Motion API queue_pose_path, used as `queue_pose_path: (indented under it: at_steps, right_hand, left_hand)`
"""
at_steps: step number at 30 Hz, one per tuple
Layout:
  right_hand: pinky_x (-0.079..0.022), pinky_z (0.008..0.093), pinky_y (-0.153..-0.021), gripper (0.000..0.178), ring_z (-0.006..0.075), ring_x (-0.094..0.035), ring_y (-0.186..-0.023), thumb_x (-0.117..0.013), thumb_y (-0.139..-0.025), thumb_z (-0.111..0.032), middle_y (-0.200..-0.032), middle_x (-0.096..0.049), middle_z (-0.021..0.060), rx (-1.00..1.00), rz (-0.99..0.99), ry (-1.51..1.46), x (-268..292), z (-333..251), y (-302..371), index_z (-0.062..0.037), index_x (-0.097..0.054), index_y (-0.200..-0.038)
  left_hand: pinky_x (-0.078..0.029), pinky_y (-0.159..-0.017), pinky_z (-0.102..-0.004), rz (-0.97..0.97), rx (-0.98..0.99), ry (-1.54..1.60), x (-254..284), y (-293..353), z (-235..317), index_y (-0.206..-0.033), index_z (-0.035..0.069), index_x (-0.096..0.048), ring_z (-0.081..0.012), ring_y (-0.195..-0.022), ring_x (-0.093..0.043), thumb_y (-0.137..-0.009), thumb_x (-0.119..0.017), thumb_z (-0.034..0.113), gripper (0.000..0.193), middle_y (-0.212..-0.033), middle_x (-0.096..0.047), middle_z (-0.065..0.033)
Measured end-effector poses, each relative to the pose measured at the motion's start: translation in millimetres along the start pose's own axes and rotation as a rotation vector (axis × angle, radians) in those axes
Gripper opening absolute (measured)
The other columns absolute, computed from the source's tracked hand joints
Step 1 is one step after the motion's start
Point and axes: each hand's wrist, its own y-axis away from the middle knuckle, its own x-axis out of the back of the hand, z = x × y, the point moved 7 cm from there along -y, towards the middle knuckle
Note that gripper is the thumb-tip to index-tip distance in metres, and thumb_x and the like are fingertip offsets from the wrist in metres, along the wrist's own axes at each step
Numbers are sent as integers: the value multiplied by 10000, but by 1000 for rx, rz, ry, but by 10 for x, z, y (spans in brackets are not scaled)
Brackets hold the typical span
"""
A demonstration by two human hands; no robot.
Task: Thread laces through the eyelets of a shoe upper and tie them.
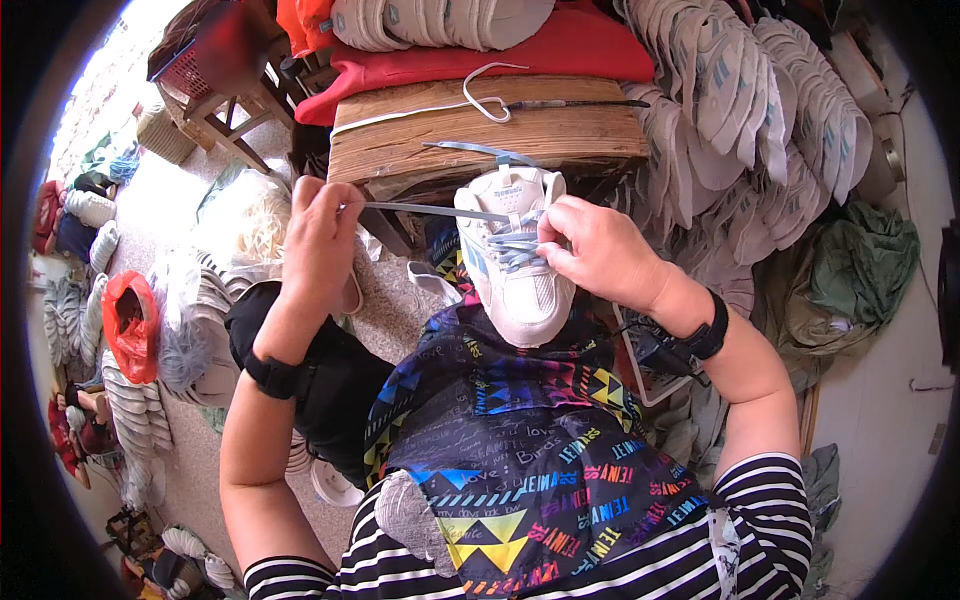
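A white shoe upper (518, 300) with light blue trim leans upright against a wooden block, toe toward me. Grey-blue shoelace (425, 209) crosses its eyelets in several rows, and one length runs taut to the left. That length is pinched between the fingers of my left hand (322, 235), raised left of the upper. My right hand (605, 250) grips the upper's right edge beside the eyelets, thumb and forefinger close to the lacing. The lace's other end lies loose over the block's front edge, above the tongue. A patterned apron covers my lap under the toe.
On the wooden block (400, 150) rest a thin dark-handled tool (575, 104) and a white lace (400, 118). Red cloth (590, 42) lies behind it. Stacked shoe uppers (725, 90) crowd the right. An orange-red bag (130, 325) and more uppers stand on the left floor.
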Motion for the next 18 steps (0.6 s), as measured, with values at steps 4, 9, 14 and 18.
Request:
queue_pose_path:
  at_steps: [4,9,14,18]
  right_hand:
    - [-500,373,-677,131,279,-659,-783,-655,-823,-140,-815,-658,128,-180,-251,-115,60,205,-18,-43,-607,-895]
    - [-454,234,-623,116,50,-526,-715,-639,-873,-57,-819,-591,-14,-209,-247,-423,166,291,-1,-27,-628,-984]
    - [-478,264,-672,121,97,-576,-760,-618,-869,-32,-861,-611,18,-166,-154,-423,158,294,-80,-22,-639,-987]
    - [-495,319,-757,165,220,-611,-845,-566,-857,27,-951,-617,108,-4,11,-268,201,242,-141,-9,-641,-999]
  left_hand:
    - [-477,-770,-384,32,68,-45,226,49,-237,-928,62,-631,-302,-858,-569,-876,-642,93,62,-913,-518,-111]
    - [-484,-725,-380,33,85,-97,450,43,-414,-934,60,-627,-285,-832,-588,-892,-618,97,57,-918,-530,-108]
    - [-488,-719,-396,195,83,-402,857,-96,-903,-977,71,-622,-288,-813,-597,-931,-581,129,85,-955,-539,-126]
    - [-496,-706,-381,196,160,-343,778,-119,-968,-987,68,-634,-286,-808,-593,-907,-607,114,96,-989,-558,-128]
